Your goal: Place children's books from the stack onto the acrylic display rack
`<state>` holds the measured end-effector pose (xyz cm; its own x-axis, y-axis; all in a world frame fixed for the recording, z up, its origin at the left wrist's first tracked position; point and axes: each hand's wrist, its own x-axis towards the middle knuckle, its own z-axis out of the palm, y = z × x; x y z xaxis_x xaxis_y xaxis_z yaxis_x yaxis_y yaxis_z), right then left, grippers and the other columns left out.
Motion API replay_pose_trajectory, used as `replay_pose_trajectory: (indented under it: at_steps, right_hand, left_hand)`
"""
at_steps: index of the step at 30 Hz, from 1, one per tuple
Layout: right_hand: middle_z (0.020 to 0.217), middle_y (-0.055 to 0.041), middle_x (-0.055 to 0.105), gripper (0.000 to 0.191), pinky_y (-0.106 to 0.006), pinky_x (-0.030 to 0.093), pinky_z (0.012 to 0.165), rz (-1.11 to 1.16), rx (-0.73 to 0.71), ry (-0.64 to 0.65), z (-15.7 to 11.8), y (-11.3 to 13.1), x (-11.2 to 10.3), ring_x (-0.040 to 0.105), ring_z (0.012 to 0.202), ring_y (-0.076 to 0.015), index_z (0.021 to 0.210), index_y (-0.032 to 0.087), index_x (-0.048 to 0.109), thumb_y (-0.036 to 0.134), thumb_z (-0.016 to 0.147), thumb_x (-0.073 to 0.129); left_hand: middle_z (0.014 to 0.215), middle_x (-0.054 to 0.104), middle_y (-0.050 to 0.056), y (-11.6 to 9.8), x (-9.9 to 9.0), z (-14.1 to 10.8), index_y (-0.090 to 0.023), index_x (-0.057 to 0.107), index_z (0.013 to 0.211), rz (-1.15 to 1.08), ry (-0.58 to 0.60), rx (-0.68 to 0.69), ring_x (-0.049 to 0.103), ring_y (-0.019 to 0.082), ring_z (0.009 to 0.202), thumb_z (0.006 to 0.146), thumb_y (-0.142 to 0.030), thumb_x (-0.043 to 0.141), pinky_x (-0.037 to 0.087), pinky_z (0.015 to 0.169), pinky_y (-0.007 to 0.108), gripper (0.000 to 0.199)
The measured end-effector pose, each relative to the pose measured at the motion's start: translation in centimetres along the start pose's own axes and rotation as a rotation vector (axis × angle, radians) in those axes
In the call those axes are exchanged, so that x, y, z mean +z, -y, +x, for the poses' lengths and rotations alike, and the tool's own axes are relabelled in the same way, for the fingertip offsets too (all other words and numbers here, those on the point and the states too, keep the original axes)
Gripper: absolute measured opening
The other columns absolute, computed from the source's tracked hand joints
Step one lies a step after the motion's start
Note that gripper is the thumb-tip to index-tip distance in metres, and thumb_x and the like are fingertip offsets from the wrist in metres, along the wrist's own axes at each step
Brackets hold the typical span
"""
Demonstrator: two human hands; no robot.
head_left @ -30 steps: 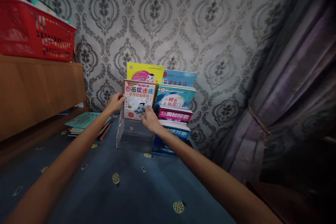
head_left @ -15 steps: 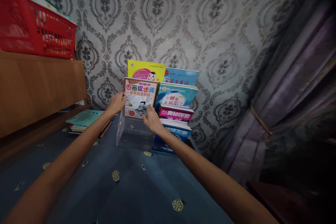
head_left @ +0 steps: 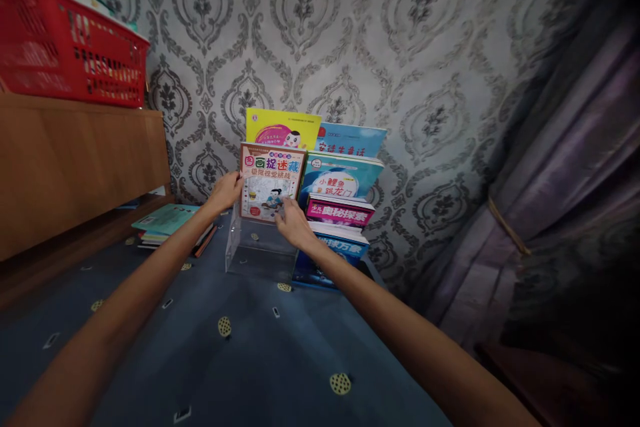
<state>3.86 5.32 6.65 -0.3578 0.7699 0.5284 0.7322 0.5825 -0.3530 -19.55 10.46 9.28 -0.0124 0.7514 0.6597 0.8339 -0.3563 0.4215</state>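
A brown-bordered picture book [head_left: 265,177] stands upright in a clear acrylic book stand [head_left: 260,257]. My left hand [head_left: 226,191] is closed at the book's left edge, its fingertips partly hidden. My right hand [head_left: 295,223] touches the book's lower right front with bent fingers. Behind this book rises a yellow book [head_left: 305,123]. To its right, the stand's other column holds a light blue book [head_left: 360,139], a teal book [head_left: 367,173], a magenta-covered book [head_left: 345,213] and a dark blue book [head_left: 320,270].
A small stack of books [head_left: 165,219] lies on the dark patterned cloth [head_left: 250,367] at the left. Above it, a red plastic basket [head_left: 100,53] sits on a wooden cabinet [head_left: 85,167]. A tied curtain [head_left: 480,273] hangs at the right, beside the patterned wall [head_left: 425,60].
My view has shifted slightly, so the stand and books appear a little higher and further right. Both hands stay at the brown-bordered book, which keeps its place in the stand.
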Motion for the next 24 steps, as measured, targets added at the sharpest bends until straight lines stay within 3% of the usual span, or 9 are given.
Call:
replay_pose_trajectory:
  at_steps: [5,9,16,24]
  right_hand:
    - [0.136,-0.0198,0.06,0.05,-0.043,0.041,0.114,0.005,-0.015,0.006,0.1,-0.4,0.4,0.055,0.13,-0.0284,0.139,0.008,0.051,0.017,0.09,0.049]
    - [0.139,-0.0211,0.058,0.051,-0.046,0.038,0.116,0.01,-0.033,0.011,0.2,-0.5,0.7,0.052,0.133,-0.0295,0.14,0.008,0.051,0.016,0.089,0.049]
    - [0.146,-0.0246,0.053,0.051,-0.045,0.035,0.119,0.004,-0.045,0.04,0.1,-0.8,0.9,0.048,0.139,-0.0302,0.138,0.004,0.053,0.018,0.089,0.051]
    - [0.148,-0.0222,0.053,0.052,-0.047,0.035,0.12,0.031,-0.059,0.025,-0.1,-0.9,1.3,0.048,0.141,-0.0294,0.14,0.008,0.054,0.017,0.089,0.052]
  left_hand:
    - [0.082,0.065,0.004,0.9,-0.2,0.2,-0.017,0.063,0.091,-0.133,0.041,0.022,0.06,0.021,0.081,0.086,-0.031,0.052,0.051,0.073,0.031,0.019]
    - [0.084,0.063,0.004,1.6,0.0,0.6,-0.015,0.063,0.093,-0.22,0.07,0.023,0.059,0.019,0.077,0.084,-0.032,0.053,0.052,0.067,0.03,0.023]
    - [0.092,0.059,0.007,2.4,0.0,0.8,-0.014,0.064,0.09,-0.273,0.042,0.025,0.057,0.023,0.088,0.083,-0.037,0.056,0.054,0.07,0.032,0.025]
    - [0.091,0.06,0.007,2.3,-0.4,0.3,-0.015,0.066,0.095,-0.269,0.059,0.047,0.057,0.024,0.091,0.084,-0.04,0.056,0.053,0.072,0.032,0.029]
